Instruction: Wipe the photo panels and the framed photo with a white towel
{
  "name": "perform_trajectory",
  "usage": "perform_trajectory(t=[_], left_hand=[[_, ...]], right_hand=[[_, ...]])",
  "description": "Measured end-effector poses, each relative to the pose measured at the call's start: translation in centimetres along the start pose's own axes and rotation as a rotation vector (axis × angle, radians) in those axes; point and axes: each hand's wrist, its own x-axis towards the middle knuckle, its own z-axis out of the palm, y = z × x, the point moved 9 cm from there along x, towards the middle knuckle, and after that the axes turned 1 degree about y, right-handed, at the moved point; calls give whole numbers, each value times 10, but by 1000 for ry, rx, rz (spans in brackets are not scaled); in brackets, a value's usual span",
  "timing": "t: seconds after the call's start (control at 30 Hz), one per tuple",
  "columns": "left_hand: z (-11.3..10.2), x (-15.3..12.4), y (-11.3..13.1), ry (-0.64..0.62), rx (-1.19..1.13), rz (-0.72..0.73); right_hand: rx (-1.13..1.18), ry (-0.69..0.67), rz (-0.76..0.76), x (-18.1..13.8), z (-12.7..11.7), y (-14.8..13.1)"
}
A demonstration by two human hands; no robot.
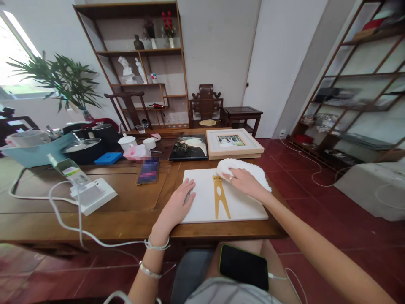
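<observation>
A white canvas panel (202,211) with a golden, clothespin-like shape (218,200) on it lies near the table's front edge. My left hand (182,200) rests on the panel's left edge with its fingers stretched out, holding nothing. On the upper right part of the panel, my right hand (242,181) presses a bunched white cloth (255,169) against the surface. The cloth spreads past the panel's right side. Under my right hand, part of the panel is hidden.
Behind the panel lie a framed photo (234,145) and a dark painted panel (188,147). Leftward are a blue sponge (108,158), a small open white box (95,196) and white cables (104,244). A plugged-in phone (243,267) lies on my lap.
</observation>
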Motion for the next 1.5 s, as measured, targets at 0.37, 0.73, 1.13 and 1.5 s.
perform_trajectory(t=[0.37,0.73,1.13,1.5], left_hand=[[2,0,-1,0,-3,6],[2,0,-2,-4,-14,2],[2,0,-2,-9,5,7],[1,0,0,-10,1,6]], right_hand=[[5,-88,-337,-65,24,-78],[48,-119,-334,-83,18,-80],[-82,-71,-240,-4,27,-57],[-54,-104,-359,-94,25,-95]])
